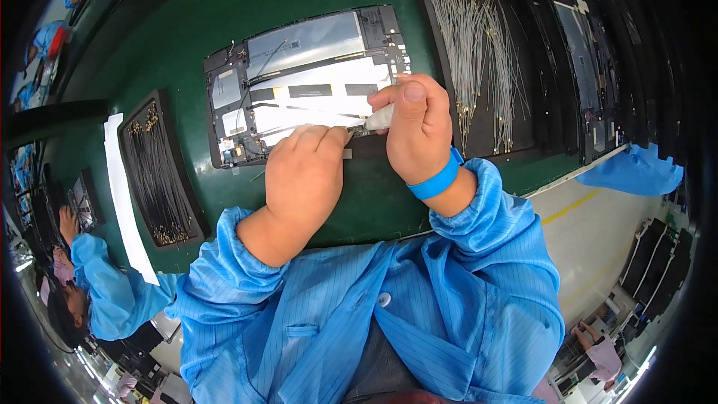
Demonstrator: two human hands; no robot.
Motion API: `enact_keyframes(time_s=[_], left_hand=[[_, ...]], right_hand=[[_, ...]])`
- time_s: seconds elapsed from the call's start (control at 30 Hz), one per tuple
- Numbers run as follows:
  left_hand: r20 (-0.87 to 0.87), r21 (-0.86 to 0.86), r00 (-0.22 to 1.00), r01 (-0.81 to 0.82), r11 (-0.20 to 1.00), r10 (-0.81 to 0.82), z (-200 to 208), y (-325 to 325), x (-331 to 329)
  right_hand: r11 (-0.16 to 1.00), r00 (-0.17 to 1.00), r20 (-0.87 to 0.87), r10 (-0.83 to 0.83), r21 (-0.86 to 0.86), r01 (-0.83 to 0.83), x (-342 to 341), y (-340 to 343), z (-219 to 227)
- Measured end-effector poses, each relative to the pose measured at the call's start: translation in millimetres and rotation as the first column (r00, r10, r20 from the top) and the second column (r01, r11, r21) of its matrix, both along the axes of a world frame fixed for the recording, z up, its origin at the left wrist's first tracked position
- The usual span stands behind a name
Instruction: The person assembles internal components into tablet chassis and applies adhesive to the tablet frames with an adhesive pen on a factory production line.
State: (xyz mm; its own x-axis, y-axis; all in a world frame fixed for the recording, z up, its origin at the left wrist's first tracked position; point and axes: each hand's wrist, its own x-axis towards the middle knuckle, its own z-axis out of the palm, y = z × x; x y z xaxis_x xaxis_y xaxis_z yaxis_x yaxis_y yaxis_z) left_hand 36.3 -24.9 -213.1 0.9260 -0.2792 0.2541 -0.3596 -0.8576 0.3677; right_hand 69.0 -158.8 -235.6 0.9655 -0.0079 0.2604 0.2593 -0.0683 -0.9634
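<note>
An opened tablet (pixel 307 39), its silver battery packs, boards and thin cables exposed, lies on the green bench top. At its near edge, my left hand (pixel 305 176) rests with fingers bent and pressed together; whatever is under the fingertips is hidden. My right hand (pixel 420 131), wearing a blue wristband (pixel 437 177), is closed at the tablet's near right corner. A whitish tapered piece (pixel 380 117) shows below its curled index finger, its tip at the tablet's edge. Whether this is a covered finger or a held tool I cannot tell.
A dark tray (pixel 514 127) of grey cables stands right of the tablet, beside upright tablet housings (pixel 583 67). Left is another tray (pixel 158 172) of black cables, next to a white strip (pixel 126 194). A co-worker in a blue sleeve (pixel 120 277) sits far left.
</note>
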Motion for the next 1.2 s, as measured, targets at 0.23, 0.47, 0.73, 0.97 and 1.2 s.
enact_keyframes(time_s=[0.23,0.47,0.73,0.97,1.2], left_hand=[[0.055,0.036,0.998,0.005,0.999,-0.007,-6.5,1.5,-1.0],[0.048,0.054,0.999,0.014,0.998,-0.016,-5.3,1.4,-0.9],[0.027,0.079,0.999,0.027,0.997,-0.03,-0.9,3.6,-0.8],[0.22,0.246,0.975,-0.046,0.968,-0.009,10.9,26.4,20.5],[-0.304,-0.186,0.705,-0.703,0.686,0.641,7.5,78.2,-10.5]], right_hand=[[1.0,1.0,0.009,0.013,0.015,-0.013,-0.7,0.3,-1.3],[0.997,0.992,0.099,0.072,-0.047,-0.068,-0.5,-1.1,-1.1],[0.926,0.961,0.171,0.216,-0.347,-0.147,7.4,1.0,25.1],[0.964,0.988,-0.124,0.096,-0.237,-0.124,21.7,2.0,30.4],[0.925,0.383,-0.923,0.046,-0.105,-0.364,8.3,-40.6,46.3]])
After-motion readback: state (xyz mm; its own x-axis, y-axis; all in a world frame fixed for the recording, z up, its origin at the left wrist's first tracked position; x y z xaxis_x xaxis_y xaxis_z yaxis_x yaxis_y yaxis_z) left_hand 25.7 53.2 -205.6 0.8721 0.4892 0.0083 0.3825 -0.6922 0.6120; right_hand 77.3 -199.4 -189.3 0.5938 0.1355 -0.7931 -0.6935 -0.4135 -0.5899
